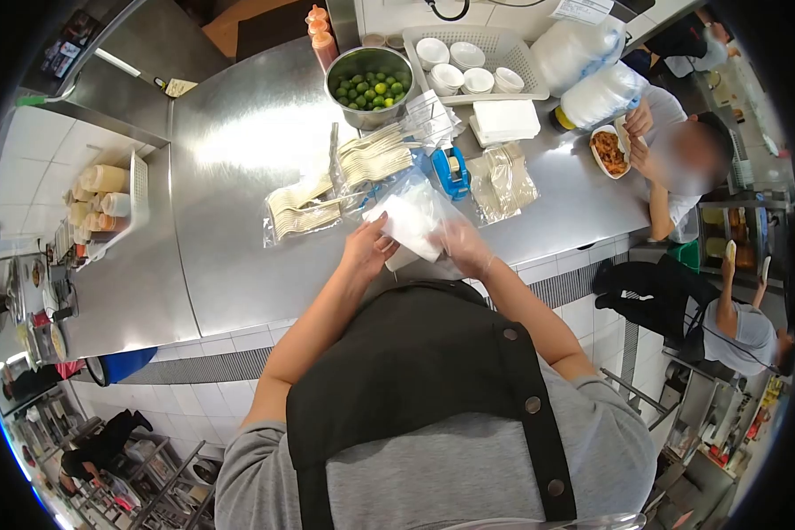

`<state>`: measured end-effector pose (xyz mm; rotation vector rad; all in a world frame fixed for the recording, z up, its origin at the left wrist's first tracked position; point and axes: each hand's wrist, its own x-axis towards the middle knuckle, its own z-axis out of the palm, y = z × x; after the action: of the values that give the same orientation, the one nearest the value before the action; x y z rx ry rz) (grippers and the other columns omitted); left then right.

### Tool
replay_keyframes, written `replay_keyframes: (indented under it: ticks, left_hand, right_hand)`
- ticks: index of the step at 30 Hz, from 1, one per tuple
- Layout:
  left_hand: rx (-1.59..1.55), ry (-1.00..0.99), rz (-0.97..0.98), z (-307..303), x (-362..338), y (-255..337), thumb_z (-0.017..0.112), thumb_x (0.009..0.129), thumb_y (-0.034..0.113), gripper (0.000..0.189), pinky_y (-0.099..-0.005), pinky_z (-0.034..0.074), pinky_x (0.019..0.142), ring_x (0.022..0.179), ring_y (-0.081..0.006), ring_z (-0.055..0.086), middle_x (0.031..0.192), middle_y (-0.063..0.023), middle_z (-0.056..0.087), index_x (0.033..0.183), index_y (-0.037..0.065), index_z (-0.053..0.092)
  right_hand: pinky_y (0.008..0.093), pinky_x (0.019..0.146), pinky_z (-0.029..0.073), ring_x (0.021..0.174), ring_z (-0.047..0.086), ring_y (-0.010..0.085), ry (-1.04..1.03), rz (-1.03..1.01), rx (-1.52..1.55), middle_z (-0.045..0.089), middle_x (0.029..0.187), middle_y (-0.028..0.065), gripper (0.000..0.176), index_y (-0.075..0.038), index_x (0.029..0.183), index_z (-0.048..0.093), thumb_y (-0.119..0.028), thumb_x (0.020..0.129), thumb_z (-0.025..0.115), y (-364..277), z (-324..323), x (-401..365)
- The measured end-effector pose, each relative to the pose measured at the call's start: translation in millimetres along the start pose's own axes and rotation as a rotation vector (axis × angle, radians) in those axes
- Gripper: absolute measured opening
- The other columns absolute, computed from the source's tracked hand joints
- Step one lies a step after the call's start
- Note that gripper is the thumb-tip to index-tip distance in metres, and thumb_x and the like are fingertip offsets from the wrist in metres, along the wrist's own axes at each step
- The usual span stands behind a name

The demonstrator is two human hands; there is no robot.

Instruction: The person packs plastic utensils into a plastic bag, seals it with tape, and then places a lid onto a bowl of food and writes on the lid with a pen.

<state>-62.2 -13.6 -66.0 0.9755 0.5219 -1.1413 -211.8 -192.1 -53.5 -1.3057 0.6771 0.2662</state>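
Above the counter's near edge, my left hand grips the left side of a clear plastic bag, thumb and fingers closed at its edge. White folded napkins show in and under the film, between my two hands. My right hand is covered by clear plastic and closes on the right side of the napkins. Just beyond lie bundles of wooden forks in clear wrap, more wooden cutlery to the left, and a blue tape dispenser. Clear plastic packets sit to its right.
A steel bowl of limes, sauce bottles and a basket of white cups stand at the back. A napkin stack lies before the basket. At right, another person handles a food container.
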Motion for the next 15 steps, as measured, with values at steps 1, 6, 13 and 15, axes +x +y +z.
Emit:
replay_keyframes:
  ticks: [1, 6, 13, 15]
  left_hand:
    - [0.024, -0.001, 0.001, 0, -1, 0, 0.072, 0.094, 0.019, 0.024, -0.0394, 0.053, 0.088, 0.095, -0.0188, 0.065, 0.101, -0.0025, 0.065, 0.112, 0.011, 0.058]
    - [0.087, 0.022, 0.004, -23, 8, -5, 0.074, 0.092, 0.016, 0.025, -0.039, 0.057, 0.081, 0.082, -0.0195, 0.068, 0.097, -0.0064, 0.068, 0.109, 0.005, 0.06]
    - [0.225, 0.089, 0.045, -48, -14, -12, 0.075, 0.091, 0.017, 0.022, -0.0338, 0.06, 0.076, 0.081, -0.0207, 0.071, 0.094, -0.0071, 0.069, 0.103, 0.003, 0.064]
    - [0.226, 0.079, 0.05, -45, -20, -12, 0.077, 0.09, 0.022, 0.025, -0.0323, 0.058, 0.074, 0.082, -0.0196, 0.07, 0.092, -0.0063, 0.069, 0.102, 0.004, 0.065]
  right_hand:
    - [0.037, 0.081, 0.057, 0.104, 0.06, 0.0191, -0.001, -0.043, -0.123, 0.062, 0.116, 0.0091, 0.032, -0.006, 0.124, 0.062, -0.022, 0.096, 0.065, -2, 0, 0]
    - [0.0411, 0.09, 0.054, 0.112, 0.059, 0.0262, -0.132, -0.437, -0.676, 0.063, 0.118, 0.011, 0.037, -0.009, 0.125, 0.064, -0.023, 0.092, 0.071, 19, -18, 20]
    - [0.0439, 0.109, 0.043, 0.133, 0.049, 0.0352, -0.413, -1.05, -0.978, 0.051, 0.149, 0.0062, 0.065, -0.015, 0.129, 0.065, -0.022, 0.069, 0.086, 20, -78, 33]
    - [0.0436, 0.11, 0.042, 0.136, 0.046, 0.0345, -0.473, -0.984, -0.883, 0.048, 0.152, 0.0065, 0.067, -0.016, 0.128, 0.066, -0.019, 0.065, 0.088, 1, -75, 26]
